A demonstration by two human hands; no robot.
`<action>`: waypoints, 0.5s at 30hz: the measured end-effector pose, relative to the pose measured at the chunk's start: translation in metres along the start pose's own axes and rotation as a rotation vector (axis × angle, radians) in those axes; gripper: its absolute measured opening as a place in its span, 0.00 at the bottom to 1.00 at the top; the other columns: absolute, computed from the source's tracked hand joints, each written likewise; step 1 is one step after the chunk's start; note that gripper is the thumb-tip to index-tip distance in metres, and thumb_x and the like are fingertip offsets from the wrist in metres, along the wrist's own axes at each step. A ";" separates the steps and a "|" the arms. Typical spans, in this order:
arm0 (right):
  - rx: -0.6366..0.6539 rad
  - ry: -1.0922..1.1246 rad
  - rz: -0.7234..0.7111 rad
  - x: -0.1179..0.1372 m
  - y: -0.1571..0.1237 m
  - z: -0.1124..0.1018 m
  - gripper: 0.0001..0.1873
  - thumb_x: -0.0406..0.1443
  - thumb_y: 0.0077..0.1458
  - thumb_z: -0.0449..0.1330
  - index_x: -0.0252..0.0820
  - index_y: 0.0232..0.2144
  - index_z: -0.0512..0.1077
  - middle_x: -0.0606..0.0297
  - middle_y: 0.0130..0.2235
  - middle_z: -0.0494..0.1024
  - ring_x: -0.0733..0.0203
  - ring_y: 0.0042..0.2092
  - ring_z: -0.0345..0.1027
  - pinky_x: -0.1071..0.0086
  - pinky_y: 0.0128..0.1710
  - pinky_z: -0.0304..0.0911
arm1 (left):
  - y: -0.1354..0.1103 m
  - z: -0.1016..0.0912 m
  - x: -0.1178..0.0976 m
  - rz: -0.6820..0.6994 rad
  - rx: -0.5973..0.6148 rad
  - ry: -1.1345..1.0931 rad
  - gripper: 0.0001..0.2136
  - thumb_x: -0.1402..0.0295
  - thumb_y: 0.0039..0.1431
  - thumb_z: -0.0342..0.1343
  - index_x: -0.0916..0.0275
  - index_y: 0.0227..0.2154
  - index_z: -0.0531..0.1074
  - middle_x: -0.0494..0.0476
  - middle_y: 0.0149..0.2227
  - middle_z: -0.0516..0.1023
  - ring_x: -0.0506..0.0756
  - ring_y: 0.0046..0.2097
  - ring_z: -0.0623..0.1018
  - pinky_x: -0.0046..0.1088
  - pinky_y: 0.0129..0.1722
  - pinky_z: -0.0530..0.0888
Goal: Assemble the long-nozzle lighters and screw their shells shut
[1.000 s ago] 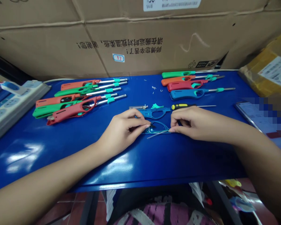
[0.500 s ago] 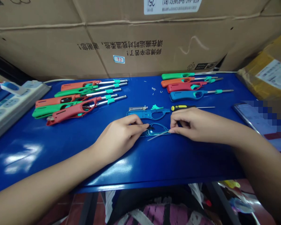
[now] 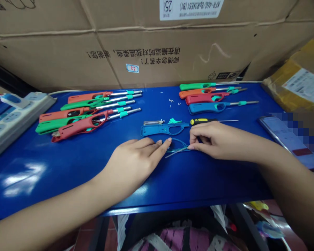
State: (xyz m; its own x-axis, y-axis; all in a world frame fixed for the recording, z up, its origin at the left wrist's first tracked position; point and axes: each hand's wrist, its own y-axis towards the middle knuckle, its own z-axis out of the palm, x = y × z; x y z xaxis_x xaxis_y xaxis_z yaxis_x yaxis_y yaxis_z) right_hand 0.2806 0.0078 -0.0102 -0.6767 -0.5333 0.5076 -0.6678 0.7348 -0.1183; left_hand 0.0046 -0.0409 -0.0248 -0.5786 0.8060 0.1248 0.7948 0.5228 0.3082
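Note:
A blue lighter half-shell (image 3: 178, 144) with a thin metal tube lies on the blue table (image 3: 68, 164) between my hands. My left hand (image 3: 136, 158) rests flat on its left end, fingers stretched out together. My right hand (image 3: 214, 139) pinches the shell's right end with thumb and forefinger. Just behind lies the other blue half-shell (image 3: 163, 129), with a small metal part (image 3: 153, 122) and a teal trigger piece (image 3: 174, 121) beside it. A yellow-and-black screwdriver (image 3: 206, 121) lies behind my right hand.
Several red, orange and green stick lighters (image 3: 86, 111) lie at the left, several more (image 3: 209, 97) at the back right. A power strip (image 3: 13, 111) sits far left, a phone (image 3: 288, 137) at the right. Cardboard boxes (image 3: 157, 45) wall the back.
My left hand has gone from a pinch at the shell's left end to lying flat with fingers stretched out. My right hand has kept its pinch.

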 end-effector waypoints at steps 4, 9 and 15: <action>0.000 0.002 0.006 0.000 -0.001 -0.001 0.09 0.38 0.60 0.60 0.43 0.28 0.71 0.68 0.28 0.75 0.65 0.28 0.62 0.70 0.28 0.52 | -0.001 0.000 -0.006 0.024 0.053 0.053 0.23 0.82 0.64 0.48 0.75 0.62 0.66 0.71 0.52 0.81 0.64 0.47 0.82 0.40 0.38 0.81; -0.019 -0.022 -0.024 0.002 -0.003 -0.003 0.09 0.41 0.61 0.61 0.43 0.31 0.72 0.67 0.30 0.74 0.64 0.29 0.61 0.70 0.29 0.52 | 0.002 0.007 0.004 -0.088 -0.044 -0.181 0.16 0.74 0.68 0.52 0.70 0.56 0.73 0.61 0.40 0.84 0.60 0.42 0.80 0.38 0.39 0.80; -0.016 -0.036 -0.075 0.006 -0.002 -0.004 0.04 0.37 0.60 0.62 0.43 0.36 0.73 0.68 0.30 0.73 0.66 0.28 0.60 0.71 0.28 0.54 | 0.005 0.011 0.011 -0.156 -0.025 -0.364 0.12 0.68 0.68 0.55 0.63 0.51 0.76 0.58 0.46 0.82 0.59 0.46 0.80 0.38 0.46 0.78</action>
State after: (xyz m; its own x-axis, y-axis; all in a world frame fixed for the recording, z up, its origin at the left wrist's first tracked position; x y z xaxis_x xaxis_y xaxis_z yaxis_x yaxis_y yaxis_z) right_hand 0.2791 0.0043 -0.0036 -0.6360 -0.6017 0.4832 -0.7123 0.6987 -0.0675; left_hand 0.0042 -0.0260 -0.0316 -0.5857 0.7655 -0.2665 0.6951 0.6435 0.3205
